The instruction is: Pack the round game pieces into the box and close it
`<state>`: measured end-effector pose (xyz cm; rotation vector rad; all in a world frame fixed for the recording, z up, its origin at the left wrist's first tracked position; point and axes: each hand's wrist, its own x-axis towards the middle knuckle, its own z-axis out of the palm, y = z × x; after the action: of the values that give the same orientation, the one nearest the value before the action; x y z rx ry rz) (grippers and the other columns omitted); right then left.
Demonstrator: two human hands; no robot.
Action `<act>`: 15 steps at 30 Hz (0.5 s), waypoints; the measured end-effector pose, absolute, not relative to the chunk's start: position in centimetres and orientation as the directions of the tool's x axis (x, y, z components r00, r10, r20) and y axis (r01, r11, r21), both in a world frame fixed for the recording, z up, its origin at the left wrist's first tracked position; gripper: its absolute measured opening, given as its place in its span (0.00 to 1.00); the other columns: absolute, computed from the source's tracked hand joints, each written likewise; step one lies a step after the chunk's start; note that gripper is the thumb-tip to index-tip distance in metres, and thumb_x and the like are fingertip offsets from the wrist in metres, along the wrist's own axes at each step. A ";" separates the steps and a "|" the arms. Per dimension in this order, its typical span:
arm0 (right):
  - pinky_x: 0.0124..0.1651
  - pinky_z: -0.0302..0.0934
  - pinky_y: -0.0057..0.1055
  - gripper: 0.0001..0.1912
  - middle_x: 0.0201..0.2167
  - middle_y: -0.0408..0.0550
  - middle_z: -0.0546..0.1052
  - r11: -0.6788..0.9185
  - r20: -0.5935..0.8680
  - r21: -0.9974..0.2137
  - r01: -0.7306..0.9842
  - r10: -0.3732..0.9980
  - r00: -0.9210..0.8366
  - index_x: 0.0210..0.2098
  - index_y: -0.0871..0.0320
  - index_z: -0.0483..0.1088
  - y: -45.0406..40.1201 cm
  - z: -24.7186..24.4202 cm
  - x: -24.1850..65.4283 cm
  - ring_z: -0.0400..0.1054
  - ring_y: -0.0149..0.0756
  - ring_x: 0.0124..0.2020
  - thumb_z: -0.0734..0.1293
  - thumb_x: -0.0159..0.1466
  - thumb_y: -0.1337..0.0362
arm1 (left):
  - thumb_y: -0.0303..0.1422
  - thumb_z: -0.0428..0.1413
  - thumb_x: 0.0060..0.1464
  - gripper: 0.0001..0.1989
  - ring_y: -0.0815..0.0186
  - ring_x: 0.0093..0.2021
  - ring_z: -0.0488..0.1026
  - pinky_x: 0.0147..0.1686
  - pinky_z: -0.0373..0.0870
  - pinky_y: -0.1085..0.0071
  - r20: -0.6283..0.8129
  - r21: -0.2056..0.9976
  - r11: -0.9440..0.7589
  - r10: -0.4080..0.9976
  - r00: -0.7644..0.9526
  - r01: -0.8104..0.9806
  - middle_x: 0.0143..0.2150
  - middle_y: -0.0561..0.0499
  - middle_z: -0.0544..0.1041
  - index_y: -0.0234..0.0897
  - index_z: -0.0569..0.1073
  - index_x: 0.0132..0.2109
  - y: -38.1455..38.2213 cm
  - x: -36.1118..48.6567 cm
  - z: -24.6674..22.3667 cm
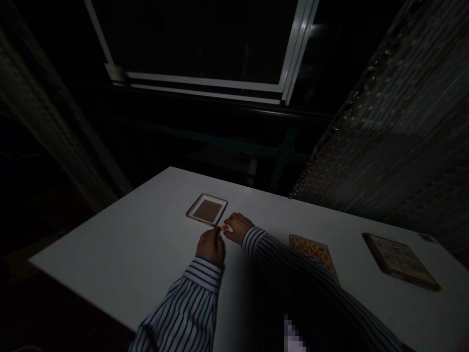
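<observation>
A small round yellow game piece (pixel 224 228) with a red mark is between my two hands, just above the white table (pixel 146 244). My right hand (pixel 239 228) is closed on it, thumb and forefinger at its right side. From the left, my left hand (pixel 211 246) meets the piece with its fingertips, fingers bent and pressed together. The fine grip is small and dim. Just beyond my hands lies a shallow square box tray (pixel 207 210) with white inner edges and a brown bottom. To the right, partly behind my right sleeve, is a sheet of round yellow pieces (pixel 311 248).
A flat box with a printed top (pixel 401 259) lies at the right of the table, near a small dark item (pixel 427 238). Behind the table are a window frame (pixel 205 83) and a hanging curtain (pixel 395 142). Another curtain (pixel 54 112) hangs at the left. The room is dark.
</observation>
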<state>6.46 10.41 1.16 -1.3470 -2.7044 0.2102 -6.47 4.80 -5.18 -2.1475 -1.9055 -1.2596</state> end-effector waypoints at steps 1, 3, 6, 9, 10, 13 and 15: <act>0.43 0.53 0.32 0.14 0.39 0.52 0.69 0.598 0.042 -0.175 0.782 0.798 -0.601 0.37 0.59 0.70 10.4 1.1 6.4 0.61 0.39 0.42 0.61 0.55 0.59 | 0.29 0.44 0.50 0.17 0.57 0.41 0.69 0.43 0.65 0.62 0.548 0.483 -0.259 0.835 -0.059 0.836 0.39 0.39 0.74 0.25 0.69 0.44 4.8 -6.5 -5.2; 0.43 0.53 0.32 0.13 0.39 0.52 0.69 0.601 0.047 -0.178 0.779 0.796 -0.604 0.37 0.59 0.70 10.4 1.1 6.4 0.60 0.38 0.42 0.60 0.56 0.60 | 0.29 0.44 0.50 0.17 0.57 0.41 0.69 0.43 0.65 0.62 0.543 0.485 -0.253 0.838 -0.061 0.837 0.39 0.39 0.74 0.25 0.70 0.44 4.8 -6.5 -5.1; 0.42 0.52 0.31 0.13 0.38 0.52 0.69 0.602 0.054 -0.186 0.777 0.796 -0.604 0.37 0.59 0.70 10.4 1.1 6.4 0.61 0.38 0.42 0.60 0.57 0.59 | 0.28 0.44 0.50 0.17 0.58 0.40 0.69 0.43 0.65 0.62 0.557 0.484 -0.260 0.828 -0.065 0.836 0.39 0.39 0.74 0.25 0.70 0.44 4.8 -6.4 -5.2; 0.42 0.53 0.31 0.13 0.38 0.52 0.69 0.596 0.061 -0.196 0.779 0.800 -0.597 0.37 0.59 0.70 10.4 1.0 6.5 0.61 0.38 0.42 0.60 0.56 0.60 | 0.28 0.44 0.50 0.17 0.58 0.40 0.69 0.44 0.65 0.62 0.560 0.503 -0.250 0.823 -0.092 0.828 0.39 0.39 0.74 0.26 0.70 0.43 4.8 -6.2 -5.2; 0.41 0.53 0.31 0.13 0.38 0.52 0.69 0.591 0.063 -0.199 0.781 0.803 -0.592 0.37 0.59 0.70 10.3 1.0 6.5 0.61 0.38 0.41 0.60 0.56 0.60 | 0.28 0.44 0.49 0.17 0.58 0.41 0.69 0.44 0.65 0.62 0.556 0.511 -0.245 0.825 -0.099 0.824 0.39 0.40 0.74 0.27 0.70 0.44 4.8 -6.2 -5.2; 0.41 0.53 0.31 0.13 0.37 0.51 0.70 0.579 0.071 -0.213 0.787 0.813 -0.578 0.38 0.59 0.69 10.2 1.1 6.6 0.62 0.37 0.40 0.61 0.56 0.60 | 0.29 0.44 0.50 0.17 0.57 0.42 0.68 0.44 0.65 0.61 0.550 0.528 -0.243 0.828 -0.110 0.814 0.40 0.39 0.74 0.26 0.70 0.44 4.7 -6.2 -5.1; 0.41 0.52 0.30 0.12 0.36 0.50 0.70 0.573 0.082 -0.222 0.789 0.817 -0.571 0.38 0.59 0.68 10.0 1.3 6.7 0.61 0.36 0.40 0.61 0.56 0.61 | 0.30 0.44 0.50 0.17 0.57 0.42 0.69 0.44 0.64 0.61 0.541 0.541 -0.243 0.834 -0.112 0.805 0.40 0.39 0.74 0.26 0.70 0.44 4.6 -6.2 -4.9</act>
<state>6.71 9.99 1.25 -1.3540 -2.6274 0.2402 -6.23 4.61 -4.88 -2.1158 -1.9528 -1.3394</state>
